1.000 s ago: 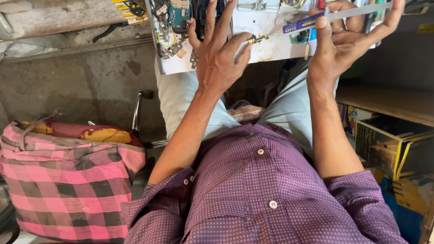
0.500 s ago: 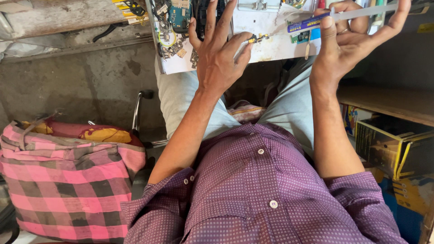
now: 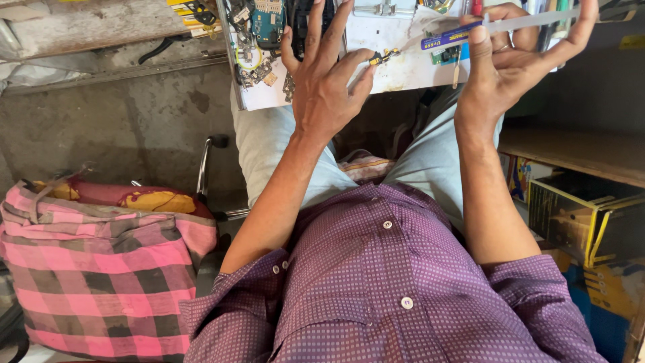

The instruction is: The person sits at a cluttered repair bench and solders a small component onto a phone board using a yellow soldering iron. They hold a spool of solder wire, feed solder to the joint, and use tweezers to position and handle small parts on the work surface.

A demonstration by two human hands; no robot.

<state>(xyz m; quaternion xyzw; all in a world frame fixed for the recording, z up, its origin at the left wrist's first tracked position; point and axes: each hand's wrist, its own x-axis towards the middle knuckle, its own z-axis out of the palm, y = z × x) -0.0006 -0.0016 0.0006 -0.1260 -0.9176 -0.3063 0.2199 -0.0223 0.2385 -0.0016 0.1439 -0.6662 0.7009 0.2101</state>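
Small gold-and-black electronic part (image 3: pixel 383 56) pinched between left hand (image 3: pixel 329 87) thumb and forefinger above the white tray (image 3: pixel 403 67); right hand (image 3: pixel 517 60) grips a clear syringe-like applicator (image 3: pixel 497 28); dosing step, next demands steady tip alignment.

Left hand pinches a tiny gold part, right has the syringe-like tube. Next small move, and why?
Probably bring the tip of the clear syringe-like tube with the blue label in the right hand toward the small gold-and-black component pinched by the left hand: the two sit apart above the white work tray.
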